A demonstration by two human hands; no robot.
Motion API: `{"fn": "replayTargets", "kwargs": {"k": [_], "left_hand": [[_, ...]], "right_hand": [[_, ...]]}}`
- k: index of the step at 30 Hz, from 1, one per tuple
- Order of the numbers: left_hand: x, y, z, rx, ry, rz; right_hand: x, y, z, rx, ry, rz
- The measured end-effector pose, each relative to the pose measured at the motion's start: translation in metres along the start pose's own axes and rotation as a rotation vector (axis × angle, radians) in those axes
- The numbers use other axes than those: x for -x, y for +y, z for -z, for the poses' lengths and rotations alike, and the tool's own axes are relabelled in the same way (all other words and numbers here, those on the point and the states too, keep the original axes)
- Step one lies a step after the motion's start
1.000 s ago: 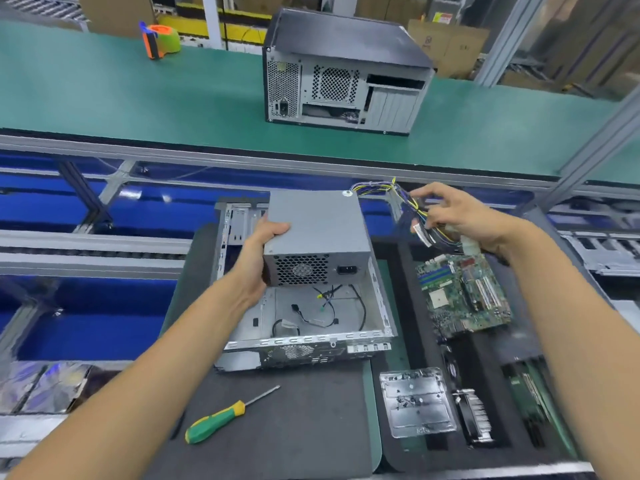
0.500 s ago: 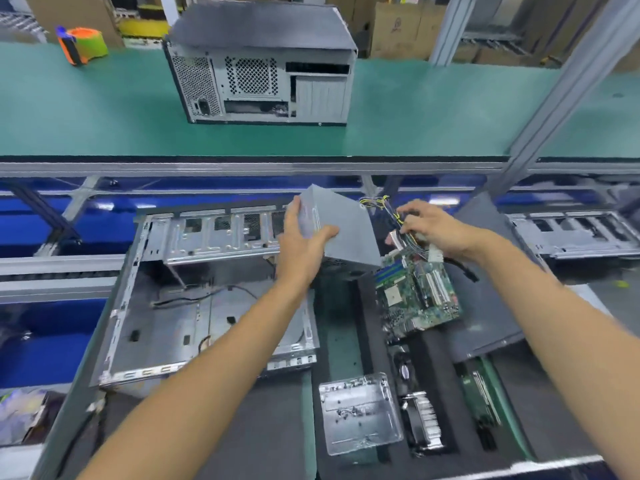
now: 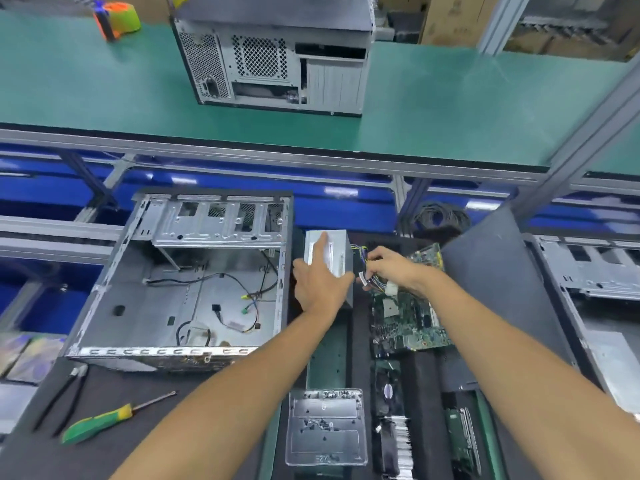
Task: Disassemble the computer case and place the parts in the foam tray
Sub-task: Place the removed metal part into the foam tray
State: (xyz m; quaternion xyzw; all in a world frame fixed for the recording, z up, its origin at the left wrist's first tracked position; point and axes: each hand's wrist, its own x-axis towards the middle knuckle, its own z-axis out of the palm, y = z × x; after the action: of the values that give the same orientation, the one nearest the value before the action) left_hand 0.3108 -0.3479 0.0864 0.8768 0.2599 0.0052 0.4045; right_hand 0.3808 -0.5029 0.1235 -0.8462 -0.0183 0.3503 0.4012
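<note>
Behind the left hand (image 3: 320,284), the power supply (image 3: 332,249) is half hidden.

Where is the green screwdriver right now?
In the head view, the green screwdriver lies at the lower left on the dark mat, in front of the open computer case, just right of the pliers.

Ahead of you runs a long green bench top (image 3: 433,109) on a grey metal frame (image 3: 242,147), with glossy blue panels (image 3: 346,209) below catching the overhead light. A slanted grey post (image 3: 588,133) rises on your right, and cardboard boxes (image 3: 450,19) are stacked behind.
</note>
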Motion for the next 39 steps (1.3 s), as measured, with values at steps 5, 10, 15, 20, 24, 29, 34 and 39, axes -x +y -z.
{"fn": "replayTargets", "kwargs": {"k": [5,10,15,20,24,29,34,39], "left_hand": [[-0.004,-0.016,-0.026,-0.083,-0.020,0.011],[-0.008,-0.026,-0.040,-0.061,-0.034,0.077],[-0.014,-0.030,-0.049,-0.101,-0.068,0.099],[0.000,-0.043,-0.059,-0.174,-0.051,0.051],[-0.002,-0.048,-0.064,-0.133,-0.101,0.109],[-0.008,-0.046,-0.065,-0.130,-0.112,0.097],[0.009,-0.063,-0.071,-0.101,-0.116,0.104],[0.010,-0.064,-0.071,-0.058,-0.099,0.135]], "right_hand": [[-0.020,0.020,-0.011,0.023,-0.026,-0.087],[-0.046,0.036,-0.019,0.057,-0.056,-0.120],[-0.065,0.028,-0.025,0.135,-0.050,-0.049],[-0.071,0.032,-0.025,0.273,-0.064,-0.062],[-0.075,0.034,-0.018,0.177,-0.040,-0.077],[-0.084,0.032,-0.017,0.147,-0.020,-0.086],[-0.083,0.022,-0.010,0.019,-0.100,-0.121],[-0.090,-0.005,0.001,-0.185,0.094,-0.059]]}}
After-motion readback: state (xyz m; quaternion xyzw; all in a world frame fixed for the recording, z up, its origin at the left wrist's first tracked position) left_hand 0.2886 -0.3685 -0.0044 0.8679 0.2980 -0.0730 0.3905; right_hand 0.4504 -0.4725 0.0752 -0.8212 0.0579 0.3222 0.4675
